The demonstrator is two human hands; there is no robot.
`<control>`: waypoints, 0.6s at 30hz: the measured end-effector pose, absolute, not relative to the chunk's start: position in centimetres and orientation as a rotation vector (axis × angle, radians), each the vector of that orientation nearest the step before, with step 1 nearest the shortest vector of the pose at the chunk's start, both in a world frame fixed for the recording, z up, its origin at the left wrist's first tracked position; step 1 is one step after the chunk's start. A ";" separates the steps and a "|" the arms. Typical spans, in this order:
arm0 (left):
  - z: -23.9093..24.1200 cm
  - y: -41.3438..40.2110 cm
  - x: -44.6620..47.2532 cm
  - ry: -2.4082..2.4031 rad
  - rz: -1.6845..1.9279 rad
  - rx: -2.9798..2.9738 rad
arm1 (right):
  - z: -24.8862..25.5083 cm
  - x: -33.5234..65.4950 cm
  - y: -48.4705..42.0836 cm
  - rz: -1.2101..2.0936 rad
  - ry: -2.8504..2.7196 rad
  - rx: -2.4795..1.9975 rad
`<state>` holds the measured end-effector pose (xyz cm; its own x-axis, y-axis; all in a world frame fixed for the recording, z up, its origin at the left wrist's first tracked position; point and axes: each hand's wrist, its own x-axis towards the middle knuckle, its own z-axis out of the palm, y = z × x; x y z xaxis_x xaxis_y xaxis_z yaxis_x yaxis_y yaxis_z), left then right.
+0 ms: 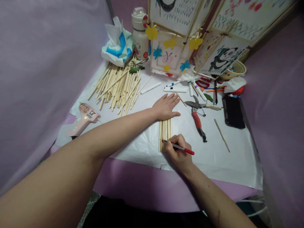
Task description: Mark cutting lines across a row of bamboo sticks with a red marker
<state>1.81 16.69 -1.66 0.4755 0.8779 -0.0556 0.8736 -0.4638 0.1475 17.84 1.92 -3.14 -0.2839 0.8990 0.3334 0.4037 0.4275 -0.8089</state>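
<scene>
Several thin wooden sticks [163, 129] lie side by side in a flat row on the white sheet. My left hand [165, 107] rests flat over their far ends, fingers stretched out and thumb apart. In my right hand [180, 154] is a red pen [188, 151], gripped like a writing tool, its tip at the sticks near their close end. Right of the row lie red-handled pruning shears [196, 118], jaws apart. One short loose stick [181, 99] sits just beyond my left fingertips.
A big pile of sticks [116, 87] lies at the back left, near a tissue pack [117, 46] and a bottle [140, 38]. A pink glue gun [85, 118] is at the left. Decorated panels [169, 52] stand behind scattered markers [175, 90]. A phone [233, 111] lies at the right.
</scene>
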 end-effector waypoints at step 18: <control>-1.8 16.8 1.8 1.533 0.044 2.563 | -2.8 17.8 1.9 0.774 -1.888 -1.108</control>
<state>1.82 16.81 -1.78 0.4761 0.8777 -0.0540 0.8732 -0.4645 0.1476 17.80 1.91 -2.85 -0.2991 0.8966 0.3267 0.4094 0.4298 -0.8047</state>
